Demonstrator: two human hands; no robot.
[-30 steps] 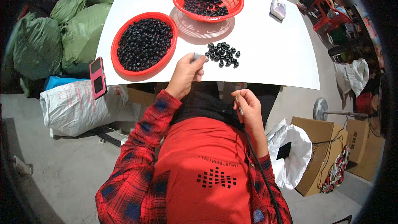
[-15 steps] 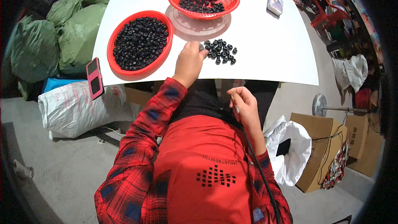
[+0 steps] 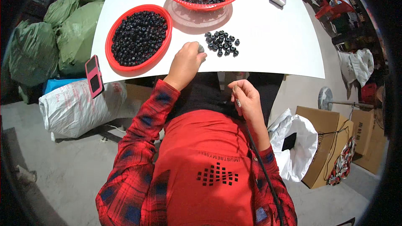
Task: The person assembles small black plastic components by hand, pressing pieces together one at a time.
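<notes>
Near loose black pieces (image 3: 220,40), scatterable if brushed, left hand (image 3: 187,62) is curled, hold unclear; tool (image 3: 238,102) is pinched in right hand (image 3: 248,96).

From my remote seat, I see my left arm (image 3: 142,132) reaching out from the near left, its forearm slanting far and to the right. The left wrist (image 3: 175,80) shows bare past the sleeve. My left hand (image 3: 186,63) has its back turned up, fingers curled and thumb drawn in along its right side. My right arm (image 3: 264,152) slants from the near right toward the far left, lower forearm bare. I have the right hand (image 3: 247,97) nearer the torso (image 3: 180,192), thumb and forefinger pinched together. Both hands sit well apart.
</notes>
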